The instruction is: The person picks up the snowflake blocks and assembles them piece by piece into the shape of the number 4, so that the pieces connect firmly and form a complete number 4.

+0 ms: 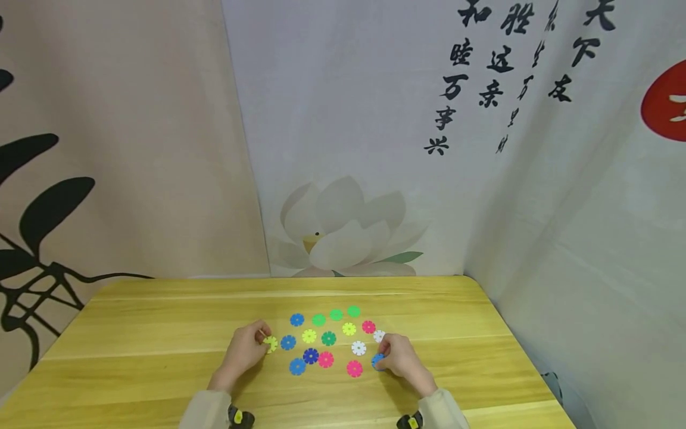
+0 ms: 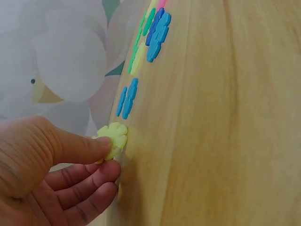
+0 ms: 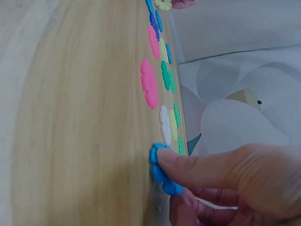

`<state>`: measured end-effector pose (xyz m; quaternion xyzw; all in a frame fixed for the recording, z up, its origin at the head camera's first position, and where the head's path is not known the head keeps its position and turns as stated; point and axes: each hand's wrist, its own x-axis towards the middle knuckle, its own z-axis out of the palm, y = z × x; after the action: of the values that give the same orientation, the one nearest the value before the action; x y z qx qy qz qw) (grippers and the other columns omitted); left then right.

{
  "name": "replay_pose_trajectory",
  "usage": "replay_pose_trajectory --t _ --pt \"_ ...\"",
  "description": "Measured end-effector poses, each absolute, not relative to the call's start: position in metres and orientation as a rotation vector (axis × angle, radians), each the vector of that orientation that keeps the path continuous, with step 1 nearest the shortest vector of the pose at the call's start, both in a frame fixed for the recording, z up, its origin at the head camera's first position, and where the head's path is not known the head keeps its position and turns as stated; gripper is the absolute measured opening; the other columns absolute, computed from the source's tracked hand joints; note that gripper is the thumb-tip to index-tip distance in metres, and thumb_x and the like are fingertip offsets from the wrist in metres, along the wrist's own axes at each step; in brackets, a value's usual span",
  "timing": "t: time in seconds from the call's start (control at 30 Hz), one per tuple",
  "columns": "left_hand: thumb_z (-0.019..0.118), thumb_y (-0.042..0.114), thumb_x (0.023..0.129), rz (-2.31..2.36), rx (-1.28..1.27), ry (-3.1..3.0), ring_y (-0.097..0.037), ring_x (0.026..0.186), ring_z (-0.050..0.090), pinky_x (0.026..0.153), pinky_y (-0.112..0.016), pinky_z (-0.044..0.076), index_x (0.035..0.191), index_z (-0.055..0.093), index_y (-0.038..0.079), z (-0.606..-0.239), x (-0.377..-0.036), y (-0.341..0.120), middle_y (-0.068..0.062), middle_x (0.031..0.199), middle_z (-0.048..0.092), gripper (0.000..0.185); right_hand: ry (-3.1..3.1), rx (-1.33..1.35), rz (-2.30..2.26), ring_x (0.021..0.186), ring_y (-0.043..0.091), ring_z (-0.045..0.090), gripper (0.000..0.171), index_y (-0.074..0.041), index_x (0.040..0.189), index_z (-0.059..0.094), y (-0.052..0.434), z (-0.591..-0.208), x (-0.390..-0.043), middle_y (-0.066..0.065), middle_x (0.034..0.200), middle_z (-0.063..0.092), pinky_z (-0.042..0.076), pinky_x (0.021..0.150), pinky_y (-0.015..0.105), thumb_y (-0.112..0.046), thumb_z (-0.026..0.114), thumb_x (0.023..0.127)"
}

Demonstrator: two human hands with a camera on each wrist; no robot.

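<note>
My left hand (image 1: 248, 347) pinches a yellow flower-shaped plastic disc (image 2: 115, 137) between thumb and fingers, at the left end of a spread of similar discs. At the right end, my right hand (image 1: 399, 356) pinches a blue notched disc (image 3: 162, 170) with its thumb on the near face. Beside the left hand lies a light blue disc (image 1: 287, 342). Close to the right hand are a white disc (image 1: 358, 348) and another white disc (image 1: 379, 336), partly hidden by the fingers. A pink disc (image 1: 354, 369) lies to the left of the blue one.
Between the hands, several more discs lie flat on the wooden table (image 1: 161, 322), among them a green disc (image 1: 329, 338), a dark blue disc (image 1: 311, 356) and a yellow disc (image 1: 309, 336). Behind the table's far edge hangs a printed curtain (image 1: 354, 119).
</note>
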<state>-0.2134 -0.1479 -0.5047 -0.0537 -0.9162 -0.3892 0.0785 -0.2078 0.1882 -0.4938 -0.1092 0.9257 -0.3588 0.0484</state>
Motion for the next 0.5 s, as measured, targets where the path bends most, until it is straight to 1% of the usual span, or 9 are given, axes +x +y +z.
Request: replay_pose_trajectory --t 0.1,0.23,0.33,0.5 --pt "0.07 -0.011 0.069 -1.193 -0.157 -2.72 -0.014 0.066 0.05 0.057 -0.026 0.045 0.08 0.061 0.003 -0.507 -0.212 -0.149 -0.003 0.07 0.056 0.02 2.808 -0.325 -1.134 0.062 0.011 0.047 0.024 -0.002 0.073 0.056 0.193 -0.494 -0.207 0.0 0.067 0.052 0.043 0.053 0.02 0.003 0.079 0.066" --pt "0.069 -0.011 0.072 -1.244 -0.152 -2.7 -0.013 0.067 0.051 0.058 -0.023 0.047 0.08 0.063 0.003 -0.509 -0.211 -0.149 -0.002 0.071 0.057 0.017 2.742 -0.305 -1.236 0.054 0.01 0.05 0.019 0.0 0.073 0.056 0.198 -0.493 -0.205 0.0 0.062 0.052 0.046 0.048 0.018 0.006 0.074 0.07" --pt "0.069 -0.01 0.073 -1.278 -0.15 -2.679 -0.012 0.066 0.052 0.057 -0.021 0.047 0.079 0.064 0.002 -0.51 -0.21 -0.148 -0.001 0.071 0.058 0.014 2.679 -0.265 -1.325 0.049 0.01 0.052 0.016 0.002 0.074 0.056 0.201 -0.492 -0.203 0.002 0.059 0.054 0.048 0.044 0.02 0.008 0.071 0.073" --pt "0.07 -0.01 0.075 -1.337 -0.162 -2.631 -0.013 0.066 0.054 0.057 -0.021 0.048 0.079 0.067 0.001 -0.505 -0.205 -0.143 -0.002 0.072 0.062 0.012 2.604 -0.16 -1.417 0.049 0.009 0.054 0.01 0.005 0.078 0.058 0.204 -0.494 -0.203 0.005 0.06 0.058 0.052 0.045 0.024 0.007 0.068 0.078"
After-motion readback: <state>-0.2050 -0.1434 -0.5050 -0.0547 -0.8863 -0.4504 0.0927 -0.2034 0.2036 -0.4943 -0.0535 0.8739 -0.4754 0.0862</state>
